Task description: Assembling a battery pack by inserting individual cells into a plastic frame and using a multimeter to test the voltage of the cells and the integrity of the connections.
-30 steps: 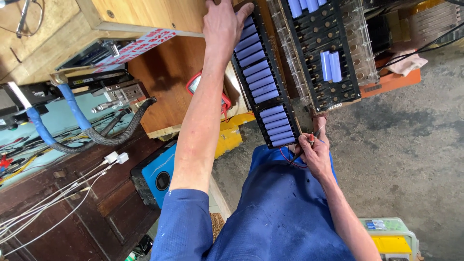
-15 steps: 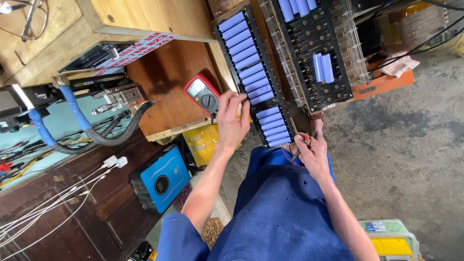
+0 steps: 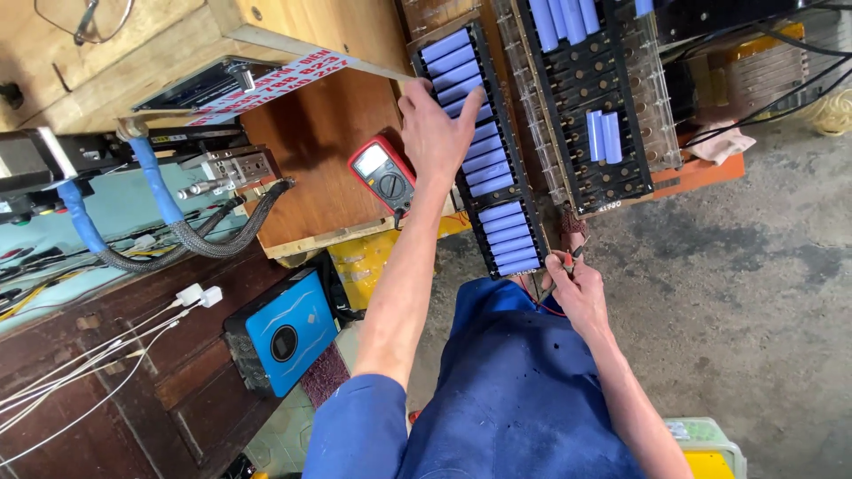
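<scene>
A long black holder filled with pale blue cylindrical cells (image 3: 497, 191) leans upright in front of me. My left hand (image 3: 435, 133) lies flat against its upper left side, fingers stretched over the cells and gripping nothing. My right hand (image 3: 577, 288) is at the holder's lower end, closed on thin red and black test probes (image 3: 568, 259), with a red lead (image 3: 543, 303) trailing below. A red multimeter (image 3: 383, 173) rests on the wooden board just left of my left wrist. My blue work clothes (image 3: 515, 399) fill the bottom of the view.
A second black rack with a few blue cells (image 3: 603, 133) stands to the right on an orange base (image 3: 701, 173). A wooden board (image 3: 319, 168), a braided hose (image 3: 213, 239), white cables (image 3: 191, 294) and a blue box (image 3: 284, 333) lie left. Concrete floor (image 3: 754, 293) is right.
My left hand came down from high on the cell holder to beside the multimeter, then rose again onto the holder's upper cells. My right hand stayed at the lower end.
</scene>
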